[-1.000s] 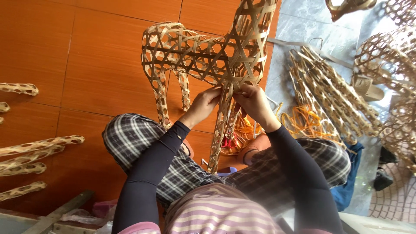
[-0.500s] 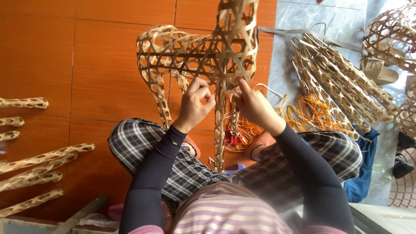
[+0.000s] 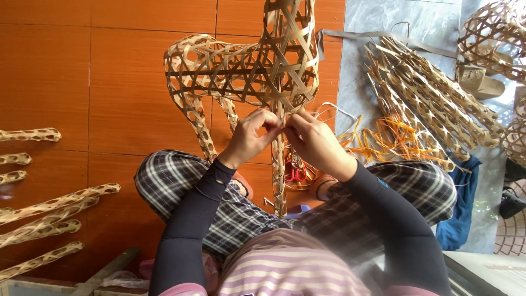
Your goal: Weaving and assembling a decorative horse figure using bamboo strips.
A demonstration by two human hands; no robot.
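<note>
Pinching one thin bamboo strip (image 3: 280, 123) between them, the left hand (image 3: 253, 136) and right hand (image 3: 311, 140) meet beneath the pale open-weave bamboo animal frame (image 3: 241, 71) standing above the lap on the orange tiled floor (image 3: 71, 82), which looks light, springy and best gripped at its stiffer crossings.

Floor, left: I see large orange-brown tiles (image 3: 66, 71) with thin dark grout lines, faintly glossy.
Floor, right: I see a grey marbled stone strip (image 3: 361, 33) meeting the orange tiles along a straight edge.
Light: daylight, soft; I see a pale sheen on the tiles (image 3: 11, 189) at the left edge.
Lower left: a grey wooden plank (image 3: 109, 268) lies at an angle on the floor.
Lower right: a pale ledge (image 3: 493, 271) runs along the corner; beside it I see a patch of curved paving (image 3: 512, 235).
</note>
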